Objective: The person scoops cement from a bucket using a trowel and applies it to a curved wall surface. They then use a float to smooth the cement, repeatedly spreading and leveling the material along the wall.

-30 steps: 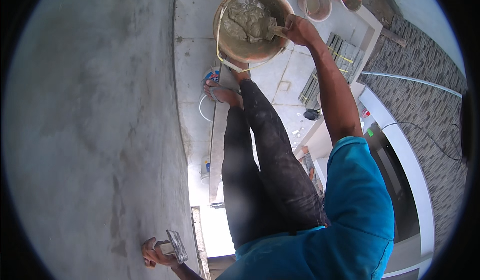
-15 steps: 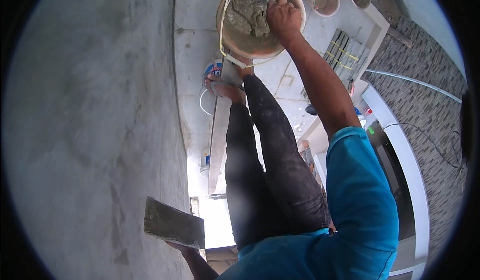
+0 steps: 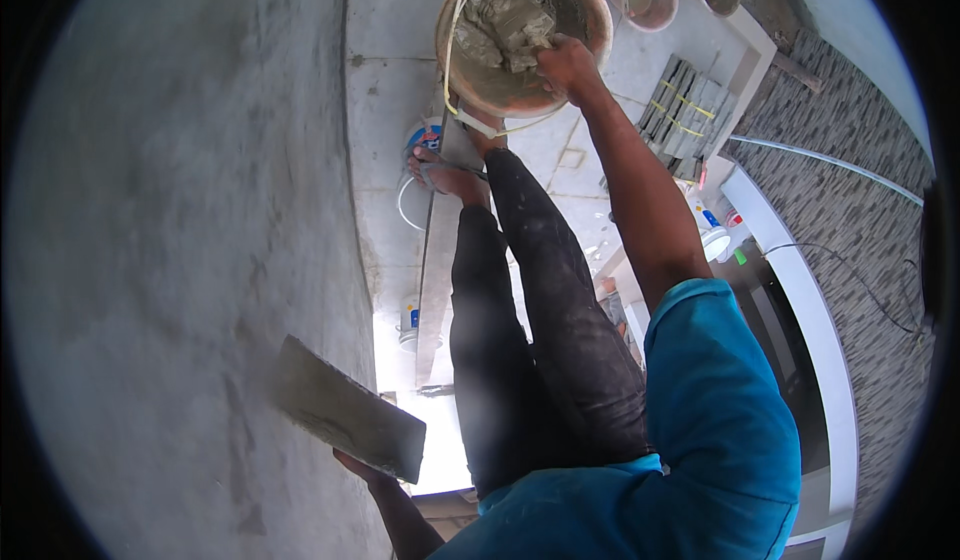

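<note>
Right hand (image 3: 570, 68) at bucket (image 3: 482, 86), fingers closed round mortar-laden trowel (image 3: 532, 36). Left hand (image 3: 356, 465) grips plastering float (image 3: 348, 407) near grey wall (image 3: 190, 210), fingers mostly hidden. Pale tiled floor (image 3: 393, 90) below; strip-patterned wall (image 3: 880, 240) at right.

The round bucket (image 3: 495, 90) is stained brown, its mouth upward, its pale handle hanging along the left and near edges. Inside, wet grey mortar (image 3: 487, 45) lies in lumps toward the left edge. A small scraper (image 3: 526, 32), coated, sits in it. The rectangular float (image 3: 350, 407) is tilted, well apart, its grey face smeared.
</note>
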`<state>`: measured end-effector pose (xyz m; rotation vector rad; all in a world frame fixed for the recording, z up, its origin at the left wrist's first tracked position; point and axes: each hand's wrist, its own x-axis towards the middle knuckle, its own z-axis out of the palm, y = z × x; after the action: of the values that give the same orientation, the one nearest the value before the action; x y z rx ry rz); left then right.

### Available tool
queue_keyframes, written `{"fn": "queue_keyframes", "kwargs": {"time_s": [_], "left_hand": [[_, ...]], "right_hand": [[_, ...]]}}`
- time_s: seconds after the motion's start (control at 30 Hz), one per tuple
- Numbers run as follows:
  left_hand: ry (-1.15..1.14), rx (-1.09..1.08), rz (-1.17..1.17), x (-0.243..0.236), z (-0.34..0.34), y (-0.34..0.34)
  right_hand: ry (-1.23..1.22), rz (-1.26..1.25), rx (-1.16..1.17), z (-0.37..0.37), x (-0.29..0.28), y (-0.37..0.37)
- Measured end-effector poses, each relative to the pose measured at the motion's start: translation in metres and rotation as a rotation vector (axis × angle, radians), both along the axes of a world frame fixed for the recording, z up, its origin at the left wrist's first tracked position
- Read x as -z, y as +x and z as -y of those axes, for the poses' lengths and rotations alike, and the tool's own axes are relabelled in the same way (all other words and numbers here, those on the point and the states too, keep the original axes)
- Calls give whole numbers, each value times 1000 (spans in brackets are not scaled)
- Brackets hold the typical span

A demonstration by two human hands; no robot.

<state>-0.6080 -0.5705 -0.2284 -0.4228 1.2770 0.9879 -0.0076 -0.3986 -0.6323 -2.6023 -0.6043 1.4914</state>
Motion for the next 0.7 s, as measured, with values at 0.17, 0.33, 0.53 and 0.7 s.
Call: {"fn": "queue_keyframes", "kwargs": {"time_s": [0.17, 0.33, 0.53, 0.7], "left_hand": [[47, 389, -242, 5, -24, 21], [-164, 486, -553, -4, -1, -14], [-187, 667, -797, 3, -42, 26], [-159, 848, -949, 6, -52, 46]], "right_hand": [[3, -255, 413, -5, 1, -13], [63, -458, 654, -6, -15, -4], [61, -323, 489, -16, 5, 5], [119, -259, 447, -2, -14, -18]]}}
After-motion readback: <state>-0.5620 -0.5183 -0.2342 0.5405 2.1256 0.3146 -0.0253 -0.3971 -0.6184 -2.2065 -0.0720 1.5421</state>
